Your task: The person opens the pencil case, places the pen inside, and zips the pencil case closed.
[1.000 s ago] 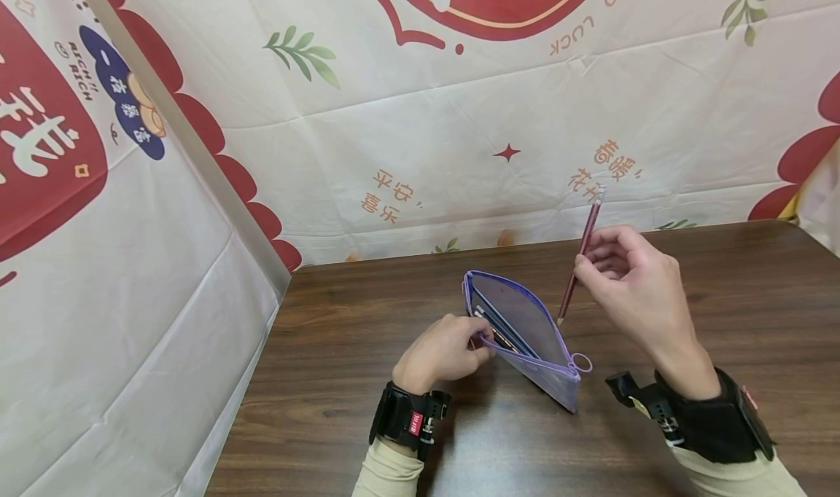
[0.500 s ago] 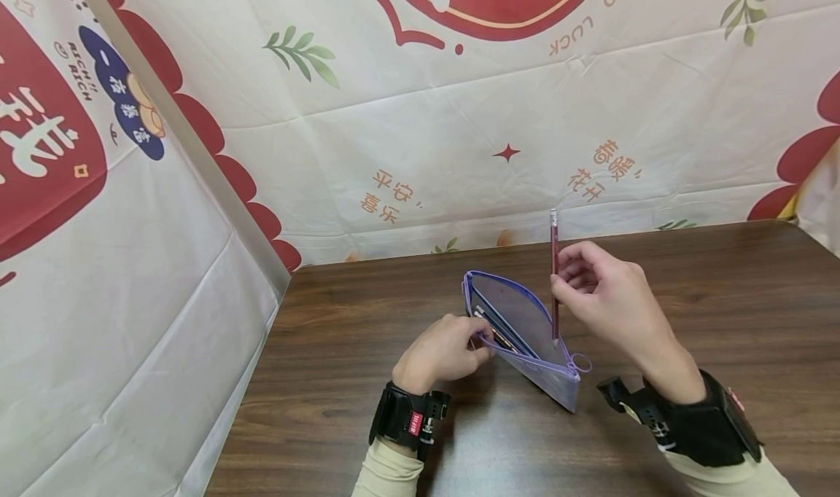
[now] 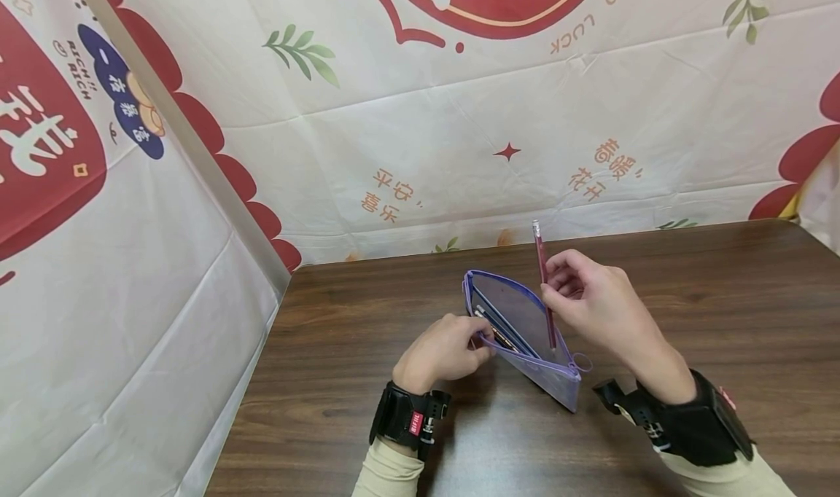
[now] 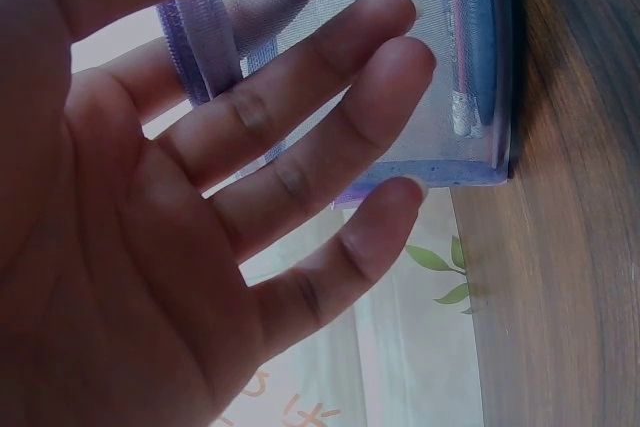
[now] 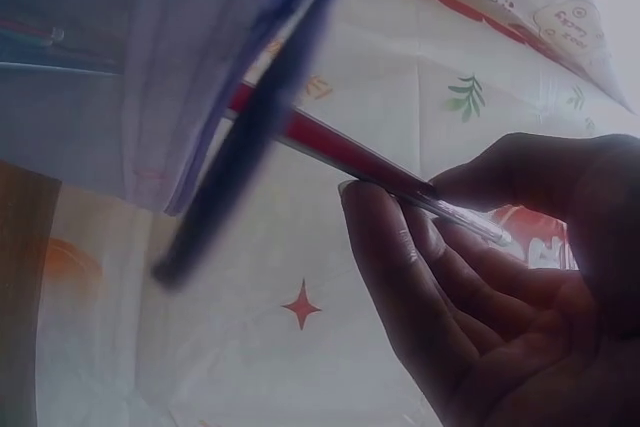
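A purple mesh pencil case [image 3: 545, 380] stands unzipped on the brown table, with several pencils [image 3: 499, 331] lying inside at its left end. At the near rim my left hand [image 3: 441, 353] pinches the zipper edge between thumb and index finger; in the left wrist view that hand's [image 4: 200, 197] other fingers are spread beside the mesh. My right hand [image 3: 600, 300] pinches a dark red pencil [image 3: 541, 256], eraser end up, its lower end inside the case's mouth. The right wrist view shows the red pencil [image 5: 340, 150] between thumb and fingers, partly behind a blurred purple zipper loop [image 5: 240, 157].
The wooden table [image 3: 328, 409] extends on both sides of the case. Behind it hangs a white printed cloth [image 3: 426, 154], and another cloth-covered panel [image 3: 144, 300] slants along the left. Each wrist wears a black strap with a camera.
My right hand has moved left and slightly down, bringing the red pencil from beside the pencil case to inside its opening. My left hand has stayed on the rim.
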`<state>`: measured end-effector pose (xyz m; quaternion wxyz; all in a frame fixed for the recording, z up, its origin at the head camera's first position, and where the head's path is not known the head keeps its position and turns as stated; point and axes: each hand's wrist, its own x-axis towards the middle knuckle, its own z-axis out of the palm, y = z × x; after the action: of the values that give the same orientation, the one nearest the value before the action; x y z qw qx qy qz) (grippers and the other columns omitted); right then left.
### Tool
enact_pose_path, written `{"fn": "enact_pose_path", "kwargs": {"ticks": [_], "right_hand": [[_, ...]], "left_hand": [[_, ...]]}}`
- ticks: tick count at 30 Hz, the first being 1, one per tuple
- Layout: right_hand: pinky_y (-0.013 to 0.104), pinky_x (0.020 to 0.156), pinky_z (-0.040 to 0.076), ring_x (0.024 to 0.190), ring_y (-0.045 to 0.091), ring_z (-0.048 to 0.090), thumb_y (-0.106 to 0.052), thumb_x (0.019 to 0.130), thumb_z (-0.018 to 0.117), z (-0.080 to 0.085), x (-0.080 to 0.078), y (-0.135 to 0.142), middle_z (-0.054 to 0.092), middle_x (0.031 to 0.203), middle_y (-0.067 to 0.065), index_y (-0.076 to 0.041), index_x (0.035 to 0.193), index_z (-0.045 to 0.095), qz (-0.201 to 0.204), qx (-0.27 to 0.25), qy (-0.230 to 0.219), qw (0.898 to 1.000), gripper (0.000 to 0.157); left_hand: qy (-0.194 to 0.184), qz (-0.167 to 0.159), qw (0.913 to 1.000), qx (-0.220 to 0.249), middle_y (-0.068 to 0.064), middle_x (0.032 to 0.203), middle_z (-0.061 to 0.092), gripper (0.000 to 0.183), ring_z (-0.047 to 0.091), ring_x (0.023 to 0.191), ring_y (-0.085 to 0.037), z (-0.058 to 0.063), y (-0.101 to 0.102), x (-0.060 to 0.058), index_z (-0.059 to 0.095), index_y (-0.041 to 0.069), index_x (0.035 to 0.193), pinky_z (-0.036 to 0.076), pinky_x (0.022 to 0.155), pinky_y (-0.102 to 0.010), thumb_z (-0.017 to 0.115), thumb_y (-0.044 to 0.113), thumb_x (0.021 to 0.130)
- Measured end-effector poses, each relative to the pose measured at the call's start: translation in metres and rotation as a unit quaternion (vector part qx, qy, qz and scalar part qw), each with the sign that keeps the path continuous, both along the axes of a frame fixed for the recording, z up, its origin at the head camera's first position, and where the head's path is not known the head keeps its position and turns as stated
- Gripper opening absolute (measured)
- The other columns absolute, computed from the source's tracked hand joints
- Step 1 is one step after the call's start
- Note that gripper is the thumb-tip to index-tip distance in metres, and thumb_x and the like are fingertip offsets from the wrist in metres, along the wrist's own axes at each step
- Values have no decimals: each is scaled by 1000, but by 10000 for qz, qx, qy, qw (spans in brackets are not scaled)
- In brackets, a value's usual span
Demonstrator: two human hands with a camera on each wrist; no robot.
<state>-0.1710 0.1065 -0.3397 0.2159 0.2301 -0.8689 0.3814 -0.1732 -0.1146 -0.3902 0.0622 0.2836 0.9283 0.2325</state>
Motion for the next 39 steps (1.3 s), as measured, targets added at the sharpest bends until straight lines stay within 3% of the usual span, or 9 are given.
{"fn": "enact_pose_path", "kwargs": {"ticks": [10,39], "right_hand": [[30,51,54,62,13,59,3,76,66,-3,-1,-2,66,70,6,-2,89,61,78,244,-335,9991,15],[33,53,51,61,13,56,-1,76,67,-11,-7,-6,64,68,4,1,89,64,183,725,-996,9922,13]], "left_hand": [[5,-17,10000,7,10,78,63,6,54,68,-1,0,0,0,66,18,89,45,58,-17,64,24,87],[42,24,10000,-18,10,77,63,8,54,67,-1,0,1,0,66,18,90,44,56,-17,64,25,87]]}}
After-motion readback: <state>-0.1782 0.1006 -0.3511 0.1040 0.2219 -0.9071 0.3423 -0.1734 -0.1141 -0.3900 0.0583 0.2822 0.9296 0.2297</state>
